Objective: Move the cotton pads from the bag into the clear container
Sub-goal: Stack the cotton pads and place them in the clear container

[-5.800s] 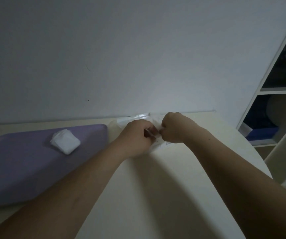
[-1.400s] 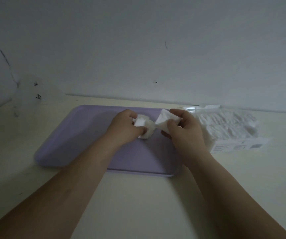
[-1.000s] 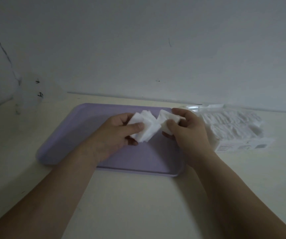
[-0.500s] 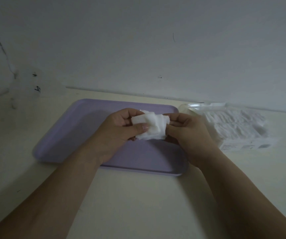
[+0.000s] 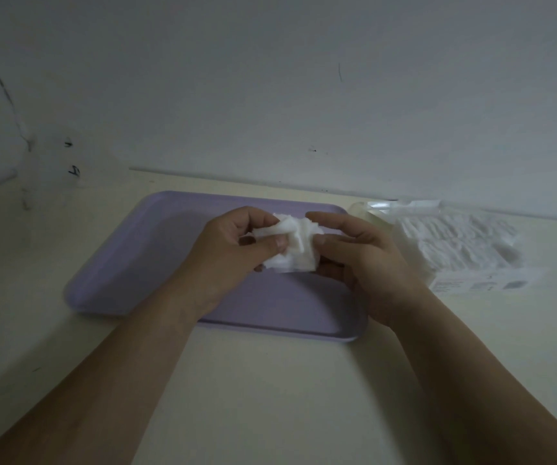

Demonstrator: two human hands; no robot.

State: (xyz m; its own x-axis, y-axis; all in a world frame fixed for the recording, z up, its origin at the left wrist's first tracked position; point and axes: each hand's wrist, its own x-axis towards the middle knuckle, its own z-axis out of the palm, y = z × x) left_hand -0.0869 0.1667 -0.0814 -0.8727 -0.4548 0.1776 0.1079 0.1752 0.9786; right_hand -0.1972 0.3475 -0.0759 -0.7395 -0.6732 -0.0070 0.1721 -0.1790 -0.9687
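My left hand grips a stack of white cotton pads above the purple tray, thumb across the front of the stack. My right hand curls against the stack's right side, thumb and forefinger on its edges. The clear bag of cotton pads lies on the table to the right of the tray, full of white pads, with a printed label along its front. A clear container stands faintly visible at the far left by the wall, with black marks on it.
The cream table spreads toward me in front of the tray. A pale wall runs close behind the tray and bag. The room is dim.
The two separate bunches of pads, one in each hand a second ago, have been brought together into one stack held between both hands over the tray.
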